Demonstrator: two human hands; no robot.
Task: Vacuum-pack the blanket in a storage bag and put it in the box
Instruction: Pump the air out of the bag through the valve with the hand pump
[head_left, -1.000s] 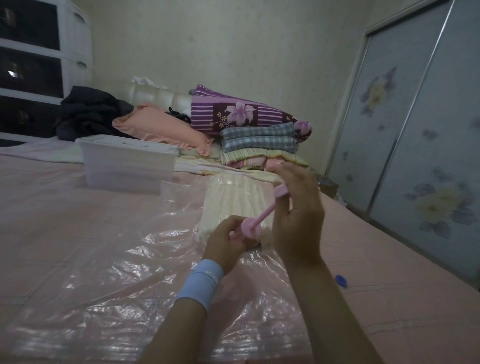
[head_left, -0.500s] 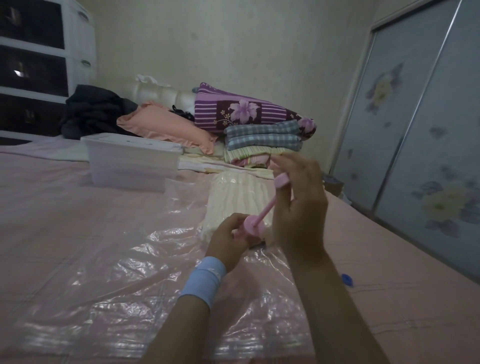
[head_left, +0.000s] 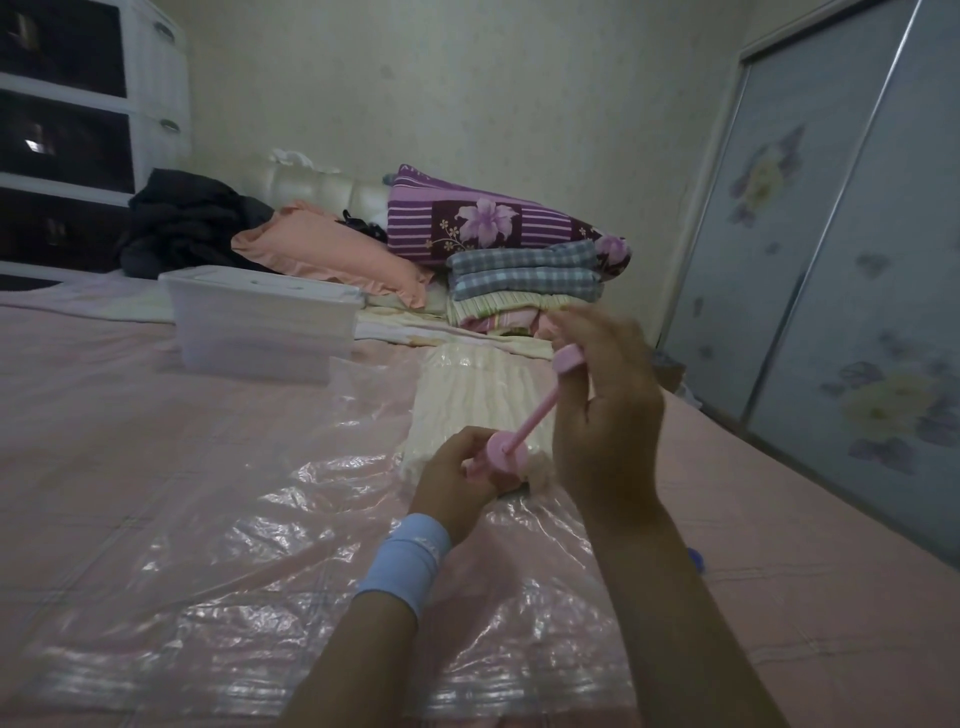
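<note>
Folded cream blanket inside clear bag (translucent box behind)

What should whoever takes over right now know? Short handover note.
Left hand grips the base of the pink pump, set on the clear storage bag; right hand holds its handle, plunger drawn out.
Cream blanket lies inside the bag, which is spread on the bed. Clear box, lid on, stands beyond, to the left.
Done: blanket bagged, pump placed.
Left: pump out the air, then put the bag in the box.
</note>
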